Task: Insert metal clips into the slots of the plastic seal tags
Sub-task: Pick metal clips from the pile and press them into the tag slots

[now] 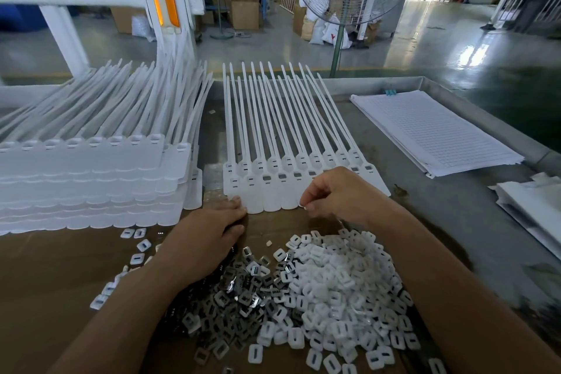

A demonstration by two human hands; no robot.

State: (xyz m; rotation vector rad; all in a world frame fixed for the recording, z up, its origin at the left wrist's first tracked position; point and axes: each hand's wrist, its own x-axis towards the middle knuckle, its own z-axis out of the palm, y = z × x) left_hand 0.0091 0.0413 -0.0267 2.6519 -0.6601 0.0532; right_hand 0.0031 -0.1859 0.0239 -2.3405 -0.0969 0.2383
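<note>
White seal tags (274, 179) in row, grey metal-filled slots (282, 176)

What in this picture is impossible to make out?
Head view only.
- Whether the right hand pinches anything: its curled fingers hide that.
- Under the left hand: its back covers whatever lies there.
- Row of seal tags: the right hand hides some slots.
- Stack of tags: cut by the left edge.
- Paper sheets: print too small.

Two hands (209, 237) (340, 194), one fan (337, 48) (clips (318, 291) uncountable).
</note>
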